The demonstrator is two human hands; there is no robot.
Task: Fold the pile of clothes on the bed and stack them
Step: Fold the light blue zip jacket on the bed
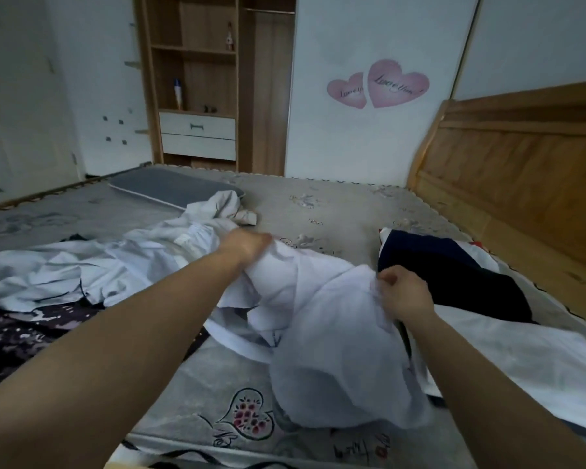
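Head view: 2 bare arms reach over the bed [335,204].
White garment [322,319]: rumpled at the middle of the bed, held up between both hands.
Left hand [247,243]: fingers curled into the garment's far edge, gripping it.
Right hand [405,289]: fingers pinch a fold at its right side.
Pale clothes pile [92,265]: left, loose on the bed.
Dark garment [454,269]: right, flat, near the wooden headboard [521,164].

pink heart stickers [379,84], script reading "Love you"
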